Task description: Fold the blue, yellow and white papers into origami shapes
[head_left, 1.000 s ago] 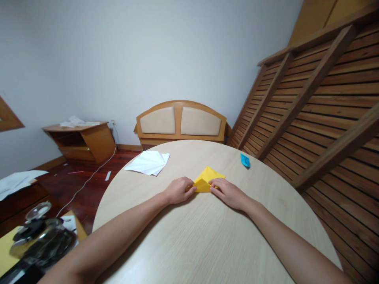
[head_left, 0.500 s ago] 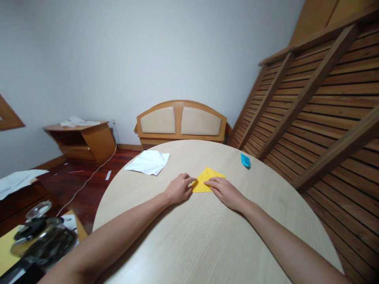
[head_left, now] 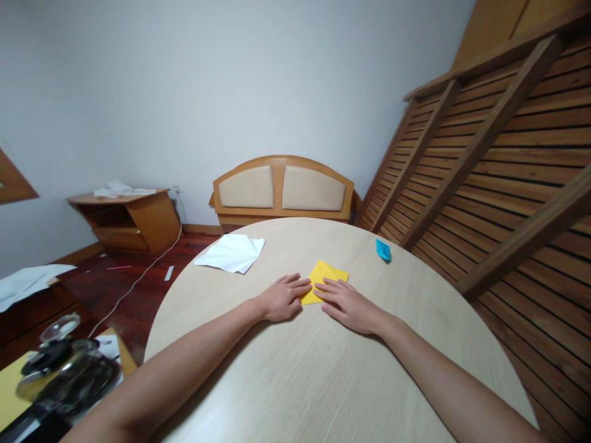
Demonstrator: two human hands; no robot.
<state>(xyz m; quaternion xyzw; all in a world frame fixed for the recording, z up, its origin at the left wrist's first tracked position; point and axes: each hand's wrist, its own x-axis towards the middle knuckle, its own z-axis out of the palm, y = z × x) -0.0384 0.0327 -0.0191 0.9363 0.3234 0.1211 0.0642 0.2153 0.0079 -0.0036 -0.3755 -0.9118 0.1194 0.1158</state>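
A folded yellow paper [head_left: 324, 278] is seen lying flat on the round pale wood table [head_left: 323, 381], a little past the table's centre toward 12 o'clock. Both hands are laid on it, palms down.

The left hand [head_left: 281, 298] is placed at the paper's 9 o'clock side. Its fingers [head_left: 300, 285] are stretched out flat and pressed onto the near left edge of the sheet. Nothing is pinched or gripped; the hand is spread open and only bears down.

The right hand [head_left: 347, 303] is placed at the paper's 5 o'clock side. Its fingers [head_left: 329, 285] are likewise extended, with the tips resting on the sheet's near right part. No grasp is closed round the paper; flat contact only is observed.

The fingertips of the two hands are seen just beside each other over the yellow sheet, not overlapping. The far corner of the paper, toward 12 o'clock, is left uncovered.

Other items noted on the table: a creased white paper [head_left: 232, 253] at 10 o'clock from the hands, well apart from them; a small blue folded paper [head_left: 383, 250] at 2 o'clock, near the far table edge.

Beyond the table, at 12 o'clock, a padded wooden headboard [head_left: 282, 189] is leaned at the wall. A low wooden stand [head_left: 125, 219] with papers on top is noted at 9 o'clock on the floor.
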